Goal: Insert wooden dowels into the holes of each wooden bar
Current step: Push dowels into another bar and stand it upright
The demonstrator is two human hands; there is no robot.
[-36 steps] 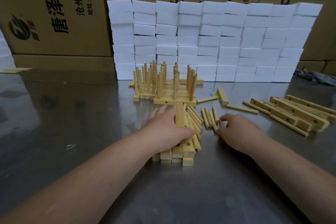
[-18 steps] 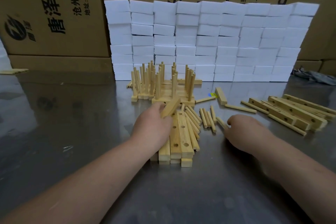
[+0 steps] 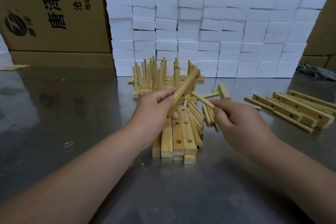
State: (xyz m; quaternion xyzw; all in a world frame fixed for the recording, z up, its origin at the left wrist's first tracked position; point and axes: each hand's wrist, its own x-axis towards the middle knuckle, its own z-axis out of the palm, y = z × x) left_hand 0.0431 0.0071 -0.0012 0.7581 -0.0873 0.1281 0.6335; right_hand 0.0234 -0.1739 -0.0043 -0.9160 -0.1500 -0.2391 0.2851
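**A:** Start at the left. What's over there?

**B:** The finished bars (image 3: 154, 78) stand on the steel table (image 3: 54, 132) with their dowels upright. A wall of white blocks (image 3: 218, 32) is behind them.

**A:** And the left hand?

**B:** The left hand (image 3: 154, 109) has its thumb and curled fingers round the lower end of a bar (image 3: 188, 86) and holds it clear of the table. The bar's long axis climbs away from the palm, up and to the right. Its holed face is turned towards the other hand.

**A:** What's under it?

**B:** A stack of bars (image 3: 181, 136) lies flat with the holes up and runs away from the person. The loose dowels (image 3: 197, 120) lean along its right edge and lie beside it.

**A:** Then the right hand?

**B:** The right hand (image 3: 241, 123) pinches one dowel (image 3: 202, 100) by its near end, with the other fingers folded. The free end points up and to the left, just beside the bar's lower edge. I can't tell whether it touches.

**A:** So what does the insertion turn on?

**B:** I'd say the dowel lies across the bar's length, which is right. But its tip sits low of the nearest hole, so it needs lifting and squaring to the face. The right hand is nearer to do that while the left steadies the bar.

**A:** And far right?

**B:** A pile of bars (image 3: 294, 107) sits well apart, waiting.
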